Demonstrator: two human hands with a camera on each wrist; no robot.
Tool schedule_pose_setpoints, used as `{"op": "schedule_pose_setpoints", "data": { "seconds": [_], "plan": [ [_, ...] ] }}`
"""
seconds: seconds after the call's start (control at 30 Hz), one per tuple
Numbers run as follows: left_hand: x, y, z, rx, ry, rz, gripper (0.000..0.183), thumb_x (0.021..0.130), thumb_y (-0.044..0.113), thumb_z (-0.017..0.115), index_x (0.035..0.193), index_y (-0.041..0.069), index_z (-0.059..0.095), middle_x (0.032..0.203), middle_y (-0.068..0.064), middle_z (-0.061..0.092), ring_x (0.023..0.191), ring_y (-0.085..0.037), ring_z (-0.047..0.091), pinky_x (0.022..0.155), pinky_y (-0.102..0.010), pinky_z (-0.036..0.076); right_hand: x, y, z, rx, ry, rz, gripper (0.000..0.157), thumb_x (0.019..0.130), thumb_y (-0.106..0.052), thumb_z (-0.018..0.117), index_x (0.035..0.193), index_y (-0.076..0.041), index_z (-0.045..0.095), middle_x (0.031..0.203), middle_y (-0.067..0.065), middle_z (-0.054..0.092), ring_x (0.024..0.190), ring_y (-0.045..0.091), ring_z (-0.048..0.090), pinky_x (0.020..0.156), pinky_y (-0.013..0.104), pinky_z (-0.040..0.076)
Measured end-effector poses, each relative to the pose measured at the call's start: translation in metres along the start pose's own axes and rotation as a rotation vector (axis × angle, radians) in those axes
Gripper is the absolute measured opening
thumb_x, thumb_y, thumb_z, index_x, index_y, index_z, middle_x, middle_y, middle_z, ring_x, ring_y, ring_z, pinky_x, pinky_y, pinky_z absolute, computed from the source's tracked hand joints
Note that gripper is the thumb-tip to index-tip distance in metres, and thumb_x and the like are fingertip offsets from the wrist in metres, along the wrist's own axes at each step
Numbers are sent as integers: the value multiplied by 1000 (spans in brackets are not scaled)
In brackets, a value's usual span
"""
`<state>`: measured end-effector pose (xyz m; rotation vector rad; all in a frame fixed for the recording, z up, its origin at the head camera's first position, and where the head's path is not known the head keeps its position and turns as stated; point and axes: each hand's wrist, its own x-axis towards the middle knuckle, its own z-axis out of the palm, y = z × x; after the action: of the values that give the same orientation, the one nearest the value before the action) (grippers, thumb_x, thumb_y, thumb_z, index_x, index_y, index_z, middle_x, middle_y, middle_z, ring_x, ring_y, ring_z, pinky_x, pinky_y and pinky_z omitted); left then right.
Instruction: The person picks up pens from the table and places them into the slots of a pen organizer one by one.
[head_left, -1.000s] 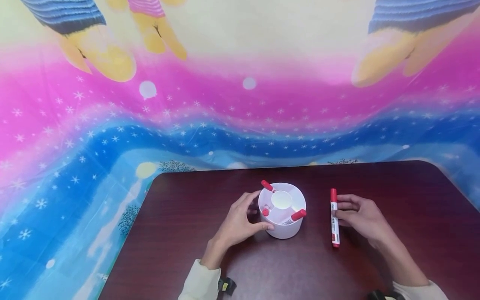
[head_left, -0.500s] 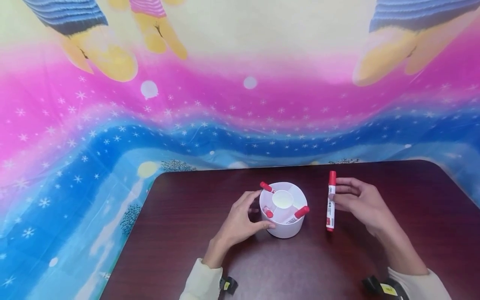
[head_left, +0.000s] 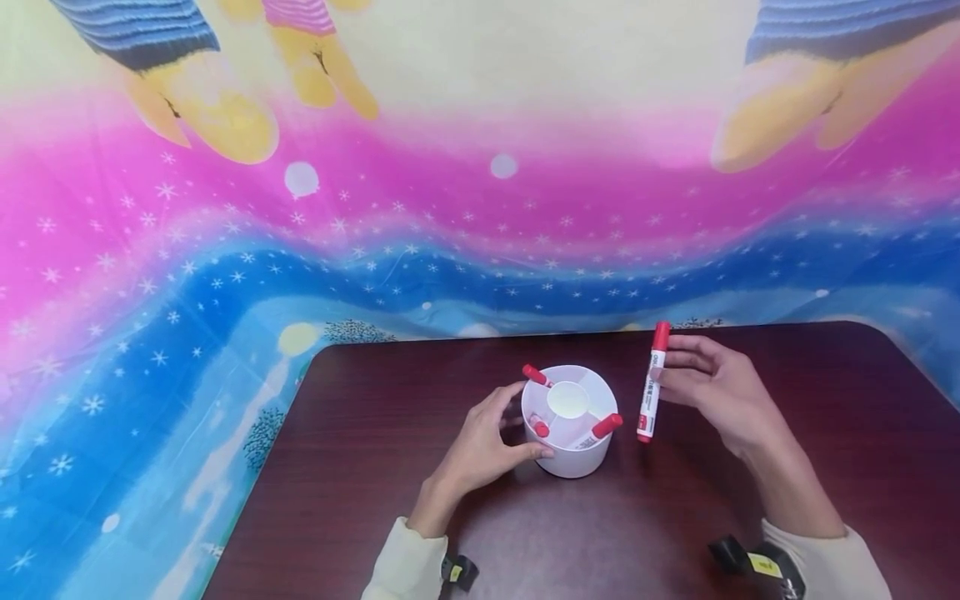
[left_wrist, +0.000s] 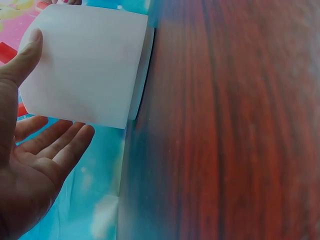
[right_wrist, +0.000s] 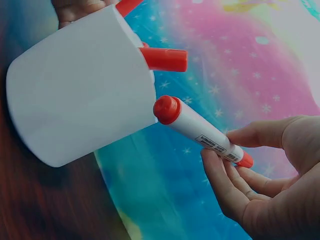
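A round white pen holder with compartments stands on the dark wooden table. Three red-capped markers lean in it: one at the back left, one at the front left, one at the front right. Around its left side my left hand holds it, thumb at the front near the rim and fingers along the side. To the right of the holder and above the table, my right hand pinches another red and white marker between thumb and fingers, cap up and slightly tilted.
The brown table has rounded back corners. Behind it hangs a colourful printed cloth. Black straps with yellow labels sit at both wrists, by the cream sleeves.
My right hand has moved away from me and a little left, raising the marker, whose lower end now tilts towards the pen holder. The left hand keeps its place on the holder.
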<state>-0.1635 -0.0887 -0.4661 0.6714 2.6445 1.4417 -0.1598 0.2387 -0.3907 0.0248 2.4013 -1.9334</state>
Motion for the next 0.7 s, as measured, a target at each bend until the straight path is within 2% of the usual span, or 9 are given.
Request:
{"op": "schedule_pose_setpoints", "data": {
  "seconds": [0.33,0.7],
  "plan": [
    [0,-1,-1,6,11,24,93,78,40,98,157,24,51,134,4,65,121,-15,71,101,-25,61,1,-7,2,39,12,-18,72,100,-11,76,159,4,37,113,-11,66,96,1,75,83,25,66],
    [-1,0,-1,1,11,19,92,79,40,98,157,23,51,133,3,65,121,-16,72,101,-25,61,2,-9,6,134,35,-38,68,99,-9,77,155,2,40,111,-7,65,93,2,77,81,22,66]
  ]
}}
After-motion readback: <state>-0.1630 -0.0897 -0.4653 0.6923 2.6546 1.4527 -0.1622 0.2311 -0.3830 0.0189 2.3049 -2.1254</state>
